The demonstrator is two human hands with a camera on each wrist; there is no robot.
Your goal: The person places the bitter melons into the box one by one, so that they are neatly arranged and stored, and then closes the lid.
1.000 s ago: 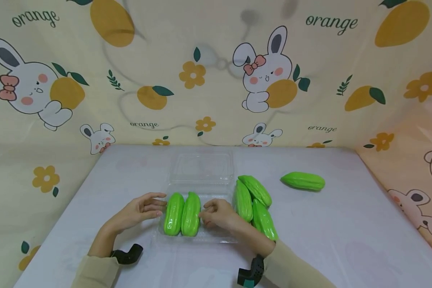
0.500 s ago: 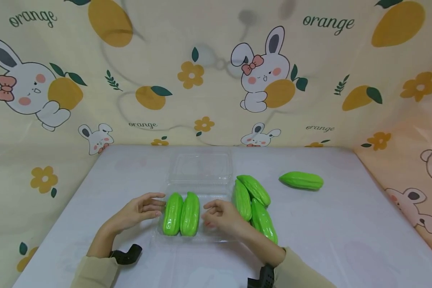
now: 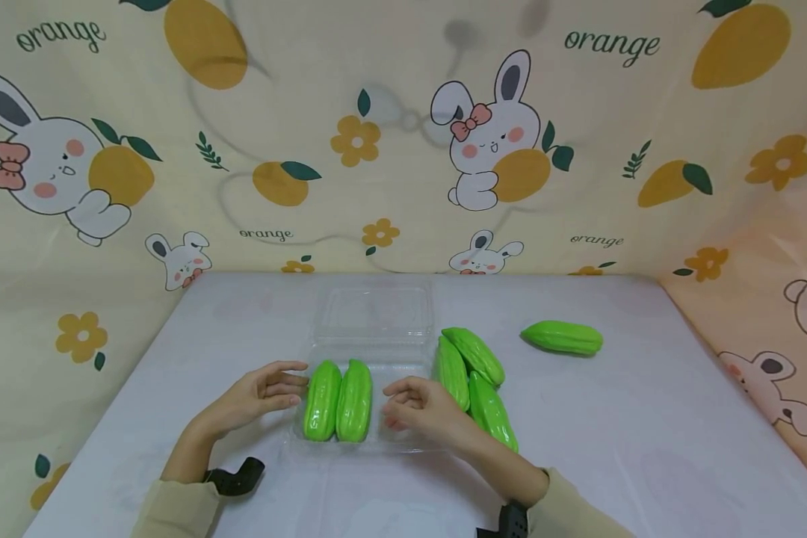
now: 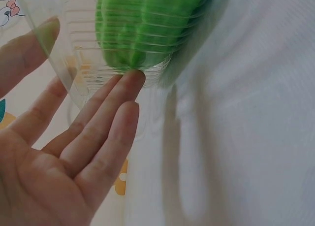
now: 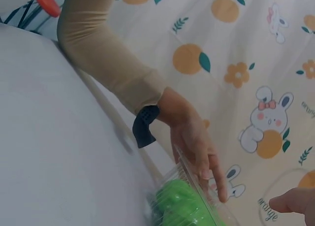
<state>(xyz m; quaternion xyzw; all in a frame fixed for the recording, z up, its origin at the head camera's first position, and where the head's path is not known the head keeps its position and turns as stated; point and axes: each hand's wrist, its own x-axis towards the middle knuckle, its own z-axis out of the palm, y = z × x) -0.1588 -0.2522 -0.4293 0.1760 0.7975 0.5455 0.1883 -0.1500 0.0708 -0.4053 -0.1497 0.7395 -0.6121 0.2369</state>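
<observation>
A clear plastic clamshell box (image 3: 410, 450) lies open in the head view, its lid (image 3: 376, 314) folded back. Two ridged green gourds, a left one (image 3: 322, 401) and a right one (image 3: 354, 401), lie side by side in its left half. At the box's left side, my left hand (image 3: 264, 392) has its fingers extended; in the left wrist view, fingertips (image 4: 133, 80) are right at the ribbed wall. My right hand (image 3: 425, 409) hovers over the box's right half, fingers loosely bent, holding nothing. At the right wrist view's edge shows one of its fingertips (image 5: 290, 201).
Right of the box, three more gourds lie bunched: a left one (image 3: 453, 373), a back one (image 3: 475, 355) and a front one (image 3: 492, 412), partly behind my right forearm. Another gourd (image 3: 563, 338) lies farther right. A printed cloth (image 3: 390, 149) hangs behind the white table (image 3: 612, 433).
My right hand has drawn back to the right, away from the right gourd in the box. My left hand has stayed at the box's left side. The gourds have not moved.
</observation>
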